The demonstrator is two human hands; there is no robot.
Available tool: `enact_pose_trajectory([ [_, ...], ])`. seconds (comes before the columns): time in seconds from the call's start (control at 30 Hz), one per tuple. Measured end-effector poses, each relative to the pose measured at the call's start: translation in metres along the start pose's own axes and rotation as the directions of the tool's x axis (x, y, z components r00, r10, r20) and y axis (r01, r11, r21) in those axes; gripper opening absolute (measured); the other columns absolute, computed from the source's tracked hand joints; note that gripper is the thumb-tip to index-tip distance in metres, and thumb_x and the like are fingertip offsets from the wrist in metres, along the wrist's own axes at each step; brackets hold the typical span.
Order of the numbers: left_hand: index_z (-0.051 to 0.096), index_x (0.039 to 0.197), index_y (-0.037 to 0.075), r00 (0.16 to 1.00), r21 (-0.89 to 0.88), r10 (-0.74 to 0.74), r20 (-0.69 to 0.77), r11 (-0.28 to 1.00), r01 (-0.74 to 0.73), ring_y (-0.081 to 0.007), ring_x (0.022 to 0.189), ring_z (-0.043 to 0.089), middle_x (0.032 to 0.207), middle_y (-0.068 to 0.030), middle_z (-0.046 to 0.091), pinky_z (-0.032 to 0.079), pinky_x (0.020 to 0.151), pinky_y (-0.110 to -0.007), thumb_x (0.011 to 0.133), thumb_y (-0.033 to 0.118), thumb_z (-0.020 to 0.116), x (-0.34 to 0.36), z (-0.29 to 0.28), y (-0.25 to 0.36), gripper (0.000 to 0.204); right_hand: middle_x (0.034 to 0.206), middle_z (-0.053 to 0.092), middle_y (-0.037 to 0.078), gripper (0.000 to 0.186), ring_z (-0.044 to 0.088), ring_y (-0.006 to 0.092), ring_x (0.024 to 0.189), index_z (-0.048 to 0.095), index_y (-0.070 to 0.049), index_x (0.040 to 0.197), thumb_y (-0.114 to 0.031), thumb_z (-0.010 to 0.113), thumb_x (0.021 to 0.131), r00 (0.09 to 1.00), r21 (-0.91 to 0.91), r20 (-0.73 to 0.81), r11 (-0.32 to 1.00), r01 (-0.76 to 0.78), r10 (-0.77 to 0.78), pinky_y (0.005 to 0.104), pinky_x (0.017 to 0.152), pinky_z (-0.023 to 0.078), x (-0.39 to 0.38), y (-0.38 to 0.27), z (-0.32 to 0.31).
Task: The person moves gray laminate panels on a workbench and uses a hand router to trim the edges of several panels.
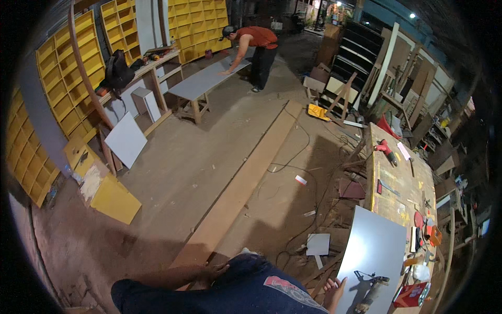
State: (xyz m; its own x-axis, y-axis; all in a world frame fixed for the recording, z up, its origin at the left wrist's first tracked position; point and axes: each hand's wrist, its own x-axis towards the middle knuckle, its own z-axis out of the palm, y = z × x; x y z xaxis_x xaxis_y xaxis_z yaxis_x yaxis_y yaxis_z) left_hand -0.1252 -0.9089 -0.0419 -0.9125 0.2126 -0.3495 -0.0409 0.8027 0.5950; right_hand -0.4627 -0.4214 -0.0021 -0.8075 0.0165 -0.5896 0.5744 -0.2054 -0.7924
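Note:
At the lower middle, my left hand lies against my dark shirt, its fingers stretched out and nothing visible in it. A long brown board runs along the floor beyond it. My right hand is closed on the left edge of a glossy light-grey panel, at the lower right. On that panel, to the right of my hand, lies a power tool with a dark body; its exact kind is hard to make out.
A worktable at right carries a red heat-gun-shaped tool and small tools. Cables cross the floor. Far off, a person leans over a grey panel. Yellow compartment shelves line the left; a yellow box stands below.

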Motion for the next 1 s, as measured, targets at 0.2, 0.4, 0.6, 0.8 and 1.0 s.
enact_pose_trajectory([
  [0.2, 0.067, 0.134, 0.006, 0.958, 0.090, -0.106, -0.266, 0.987, 0.134, -0.0341, 0.125, 0.062, 0.131, -0.0194, 0.066, 0.048, 0.105, -0.050, 0.096, 0.040, 0.068, -0.035, 0.040, 0.021, 0.051, 0.083, 0.066, 0.013, 0.077, 0.069, 0.0279, 0.074, 0.058, -0.001, 0.121, -0.074, 0.056, 0.099, 0.990, -0.210, 0.140, 0.977, 0.028, 0.002, 0.0409, 0.067, 0.055, 0.043, -0.001, 0.057],
  [0.4, 0.064, 0.136, 0.006, 0.937, 0.115, -0.121, -0.327, 0.979, 0.166, -0.0334, 0.128, 0.059, 0.134, -0.0189, 0.063, 0.045, 0.107, -0.050, 0.097, 0.039, 0.066, -0.041, 0.044, 0.021, 0.051, 0.090, 0.069, 0.017, 0.076, 0.069, 0.0260, 0.073, 0.058, 0.000, 0.126, -0.071, 0.056, 0.101, 0.987, -0.361, 0.137, 0.924, 0.124, -0.080, 0.0374, 0.065, 0.056, 0.028, -0.017, 0.104],
  [0.6, 0.062, 0.139, 0.006, 0.923, 0.132, -0.082, -0.375, 0.981, 0.141, -0.0327, 0.131, 0.056, 0.137, -0.0184, 0.061, 0.043, 0.109, -0.050, 0.098, 0.038, 0.065, -0.016, 0.042, 0.018, 0.051, 0.091, 0.069, 0.015, 0.081, 0.071, 0.0242, 0.075, 0.055, 0.003, 0.135, -0.071, 0.057, 0.101, 0.986, -0.454, 0.154, 0.882, 0.127, -0.063, 0.0365, 0.066, 0.058, 0.018, -0.012, 0.106],
  [0.8, 0.060, 0.141, 0.006, 0.919, 0.139, -0.038, -0.392, 0.985, 0.100, -0.0321, 0.134, 0.053, 0.141, -0.0179, 0.058, 0.041, 0.111, -0.050, 0.098, 0.036, 0.064, 0.002, 0.037, 0.013, 0.052, 0.083, 0.065, 0.010, 0.062, 0.067, 0.0223, 0.068, 0.061, -0.004, 0.110, -0.065, 0.057, 0.104, 0.978, -0.472, 0.185, 0.864, 0.178, -0.100, 0.0354, 0.062, 0.054, 0.000, -0.030, 0.133],
  [1.0, 0.058, 0.143, 0.006, 0.923, 0.137, -0.013, -0.385, 0.988, 0.071, -0.0314, 0.137, 0.050, 0.144, -0.0174, 0.056, 0.039, 0.113, -0.050, 0.099, 0.035, 0.062, 0.006, 0.034, 0.004, 0.053, 0.088, 0.068, 0.012, 0.067, 0.069, 0.0223, 0.071, 0.062, 0.000, 0.117, -0.066, 0.057, 0.103, 0.969, -0.472, 0.204, 0.854, 0.220, -0.137, 0.0361, 0.061, 0.054, 0.010, -0.035, 0.145],
])
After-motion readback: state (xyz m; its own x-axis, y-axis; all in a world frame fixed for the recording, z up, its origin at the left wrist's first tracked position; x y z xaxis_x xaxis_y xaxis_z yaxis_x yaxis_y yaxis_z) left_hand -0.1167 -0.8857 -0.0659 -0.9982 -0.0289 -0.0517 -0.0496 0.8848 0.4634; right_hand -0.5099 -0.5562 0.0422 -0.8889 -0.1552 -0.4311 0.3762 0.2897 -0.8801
